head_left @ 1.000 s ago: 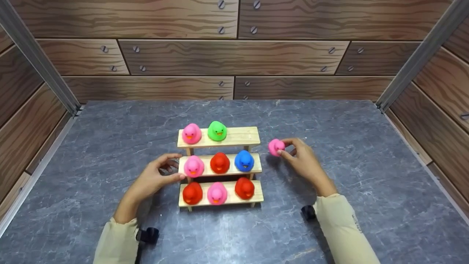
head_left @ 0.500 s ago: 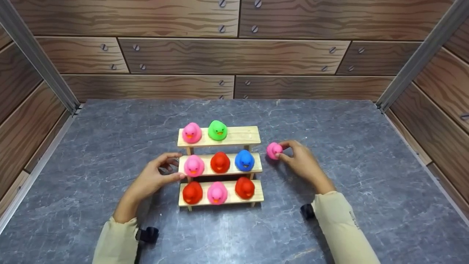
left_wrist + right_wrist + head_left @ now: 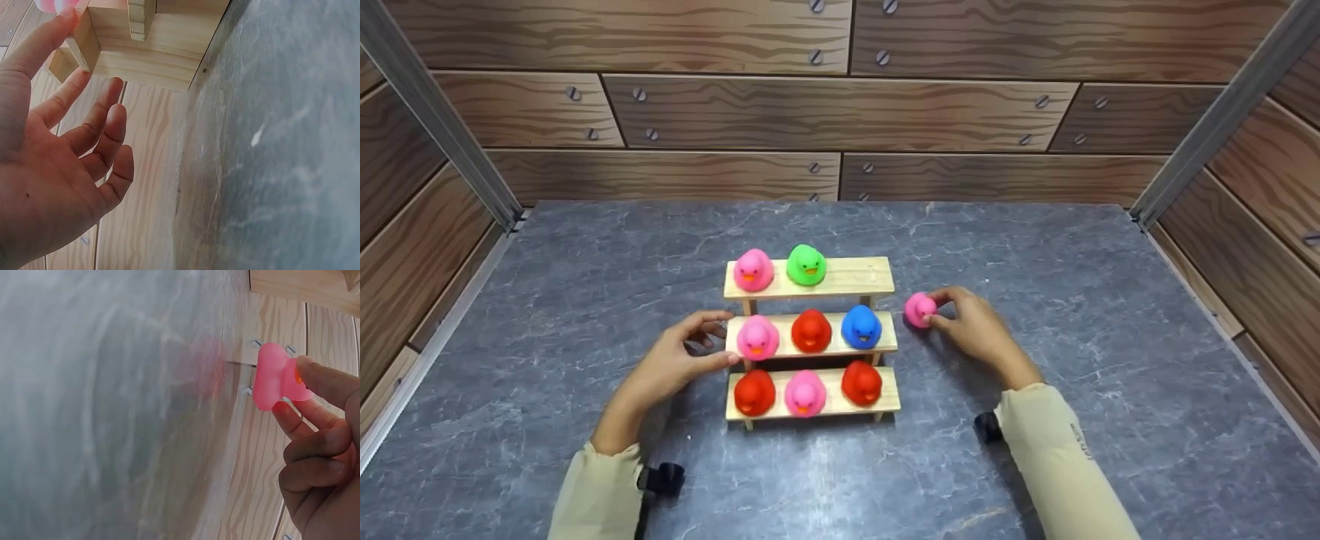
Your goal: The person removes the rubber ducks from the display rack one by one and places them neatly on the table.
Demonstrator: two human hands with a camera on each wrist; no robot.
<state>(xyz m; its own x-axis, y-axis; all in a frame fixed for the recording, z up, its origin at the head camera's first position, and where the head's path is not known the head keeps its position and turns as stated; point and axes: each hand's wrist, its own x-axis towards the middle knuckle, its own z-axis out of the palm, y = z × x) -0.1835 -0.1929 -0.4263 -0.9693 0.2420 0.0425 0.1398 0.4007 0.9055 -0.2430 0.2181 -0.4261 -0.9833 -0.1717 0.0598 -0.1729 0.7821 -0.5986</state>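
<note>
My right hand [image 3: 979,326] pinches a pink rubber duck [image 3: 920,310] between thumb and fingers, just right of a three-tier wooden stand [image 3: 859,276]. In the right wrist view the pink duck's base [image 3: 269,377] faces the table, with a gap between. At the stand's left end, my left hand [image 3: 671,364] holds the middle tier, thumb at its front corner and index finger at the back one; its other fingers are loosely bent. A pink duck [image 3: 754,270] and a green duck [image 3: 806,265] sit on the top tier, whose right part is bare.
The middle tier carries a pink duck [image 3: 757,337], a red duck [image 3: 811,331] and a blue duck [image 3: 861,327]. Below are a red duck [image 3: 754,393], a pink duck [image 3: 805,394] and another red duck [image 3: 862,382]. Wood-patterned walls [image 3: 840,116] enclose the grey table [image 3: 1035,247].
My right hand has shifted slightly left and towards me with the pink duck, then barely moves. My left hand stays at the stand, and the other ducks keep their places.
</note>
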